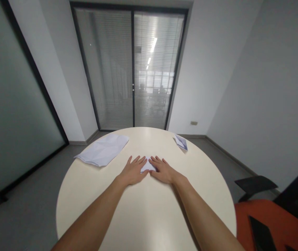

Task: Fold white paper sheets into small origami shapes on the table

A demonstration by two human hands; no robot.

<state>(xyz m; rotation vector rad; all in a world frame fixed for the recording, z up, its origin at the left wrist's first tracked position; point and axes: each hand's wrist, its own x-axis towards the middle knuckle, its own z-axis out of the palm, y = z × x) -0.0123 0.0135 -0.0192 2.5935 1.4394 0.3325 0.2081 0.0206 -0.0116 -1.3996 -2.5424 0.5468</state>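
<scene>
Pale walls (211, 52) close in this room, above a grey floor (34, 205), and across from me stand glass doors (133, 62) with slatted blinds (107, 69). The round cream desk (143, 216) fills the middle, its top smooth, with a soft gleam at the near side. Just off its right edge is an orange-seated chair (272, 223). On the desk's far left lies a broad creased white sheet (104, 148), perhaps several layers, out of the hands' reach for now. The left hand (134, 170) and right hand (164, 170) rest side by side, palms down, fingers spread wide, gripping nothing; I judge they are flattening what lies between them. Far right, near the desk's edge, sits a small folded piece (181, 142), partly raised, where some folding looks done. Least of all shows of the white paper (148, 166) at the middle, mostly under the fingers: seemingly folded in part, though with the hands over it I can't tell how many creases are left
</scene>
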